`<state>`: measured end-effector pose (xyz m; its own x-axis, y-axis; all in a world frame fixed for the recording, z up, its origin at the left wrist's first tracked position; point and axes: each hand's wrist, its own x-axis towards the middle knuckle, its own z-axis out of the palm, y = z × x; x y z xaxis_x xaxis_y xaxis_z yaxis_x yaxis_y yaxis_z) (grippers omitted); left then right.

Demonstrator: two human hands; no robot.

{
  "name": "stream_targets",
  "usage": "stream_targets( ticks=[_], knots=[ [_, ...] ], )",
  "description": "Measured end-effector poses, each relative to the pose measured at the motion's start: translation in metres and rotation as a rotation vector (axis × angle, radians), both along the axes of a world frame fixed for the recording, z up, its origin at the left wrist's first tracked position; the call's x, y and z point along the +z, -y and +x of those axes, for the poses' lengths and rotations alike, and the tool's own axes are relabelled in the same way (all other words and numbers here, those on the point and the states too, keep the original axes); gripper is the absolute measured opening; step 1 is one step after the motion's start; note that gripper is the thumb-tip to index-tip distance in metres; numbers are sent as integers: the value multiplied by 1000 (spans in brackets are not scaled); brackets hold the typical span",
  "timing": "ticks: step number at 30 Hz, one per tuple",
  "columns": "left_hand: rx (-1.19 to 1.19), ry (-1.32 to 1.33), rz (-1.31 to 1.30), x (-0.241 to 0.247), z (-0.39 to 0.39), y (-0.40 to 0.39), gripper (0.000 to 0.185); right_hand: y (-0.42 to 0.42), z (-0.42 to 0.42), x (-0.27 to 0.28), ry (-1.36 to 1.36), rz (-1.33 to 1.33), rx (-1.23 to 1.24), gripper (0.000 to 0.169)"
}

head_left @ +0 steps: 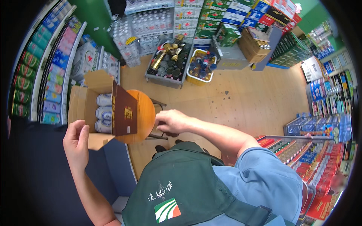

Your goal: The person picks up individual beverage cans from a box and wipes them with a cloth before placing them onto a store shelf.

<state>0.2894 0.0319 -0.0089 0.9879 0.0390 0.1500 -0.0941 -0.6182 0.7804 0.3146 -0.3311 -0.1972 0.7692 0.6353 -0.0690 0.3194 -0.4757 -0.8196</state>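
A brown cardboard box (124, 111) stands with its flaps raised on a round wooden stool (145, 113). Inside it, a row of white and blue cans (104, 113) shows. My left hand (77, 138) is at the near left corner of the box, thumb and fingers close together in front of a flap. Whether it grips the cardboard is unclear. Right of the stool, my right hand (173, 123) hangs in the air with fingers curled. No item shows in it, though the inside of the palm is hidden.
Shelves of cans (53, 82) rise at the left. Ahead stand a grey crate of bottles (162, 80), a yellow bottle basket (198, 80) and stacked beer cartons (210, 17). A dark blue counter panel (118, 166) is near my left arm; a display rack (299, 155) is at the right.
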Motion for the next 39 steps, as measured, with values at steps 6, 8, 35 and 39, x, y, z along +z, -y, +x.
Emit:
stream_targets(
  ticks=[6, 8, 35, 39],
  knots=[
    [-235, -252, 364, -28, 47, -4, 27, 21, -17, -10, -121, -103, -45, 25],
    [-273, -361, 410, -33, 47, 1, 32, 35, -24, -22, -115, -102, -97, 26],
    [492, -570, 6, -223, 66, -130, 67, 254, 64, -48, -125, -178, -14, 27],
    [487, -622, 651, -203, 127, -44, 64, 227, 62, -47, -139, -158, -17, 24]
  ],
)
